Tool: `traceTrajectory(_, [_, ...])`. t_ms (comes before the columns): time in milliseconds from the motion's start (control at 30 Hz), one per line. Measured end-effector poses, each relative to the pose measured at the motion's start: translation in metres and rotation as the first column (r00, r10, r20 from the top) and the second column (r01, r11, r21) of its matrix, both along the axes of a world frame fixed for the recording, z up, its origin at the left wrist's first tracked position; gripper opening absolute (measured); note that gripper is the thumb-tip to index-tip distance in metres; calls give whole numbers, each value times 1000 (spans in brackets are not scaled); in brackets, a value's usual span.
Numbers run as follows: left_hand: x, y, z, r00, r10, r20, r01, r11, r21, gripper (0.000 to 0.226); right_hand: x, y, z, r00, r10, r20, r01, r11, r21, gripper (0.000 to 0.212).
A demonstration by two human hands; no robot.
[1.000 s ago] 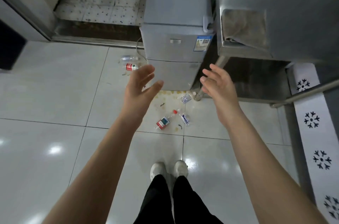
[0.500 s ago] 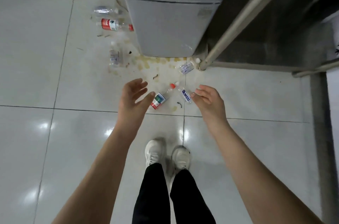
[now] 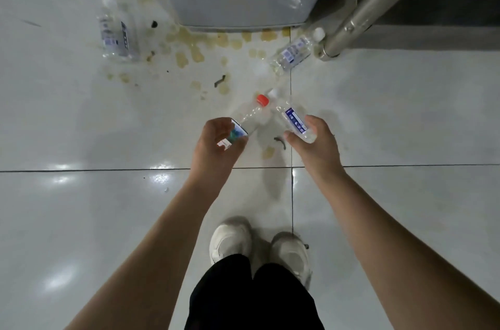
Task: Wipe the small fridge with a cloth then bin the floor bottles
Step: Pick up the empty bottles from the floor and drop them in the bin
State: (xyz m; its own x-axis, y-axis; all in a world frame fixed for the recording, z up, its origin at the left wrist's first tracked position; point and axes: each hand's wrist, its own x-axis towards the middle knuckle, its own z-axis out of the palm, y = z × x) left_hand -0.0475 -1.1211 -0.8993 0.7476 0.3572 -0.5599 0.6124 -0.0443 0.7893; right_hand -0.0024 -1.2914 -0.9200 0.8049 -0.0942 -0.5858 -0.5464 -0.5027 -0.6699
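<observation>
My left hand (image 3: 216,144) grips the red-capped bottle (image 3: 250,117) while my right hand (image 3: 315,144) holds the blue-labelled bottle (image 3: 293,120) on the stained floor (image 3: 108,126).

Both bare forearms reach down and forward, drawing closer together toward the wrists, which sit about level with each other. The left hand (image 3: 216,148) curls fingers and thumb round the lower end of a red-capped bottle (image 3: 250,116). The right hand (image 3: 318,148), near it but not touching, grips a small blue-labelled bottle (image 3: 293,120) between thumb and curled fingers.
</observation>
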Motion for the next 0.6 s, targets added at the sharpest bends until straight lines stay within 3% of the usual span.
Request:
traceTrajectory(133, [18, 4, -57, 997, -16, -73, 25, 993, 118, 33, 22, -5, -51, 998, 60, 2, -59, 995, -78, 56])
traceTrajectory(367, [32, 12, -129, 973, -121, -197, 156, 973, 168, 46, 45, -8, -124, 994, 108, 19, -100, 967, -234, 89])
traceTrajectory(600, [39, 16, -177, 928, -261, -266, 346, 867, 358, 68, 51, -16, -155, 971, 213, 107, -150, 896, -418, 56])
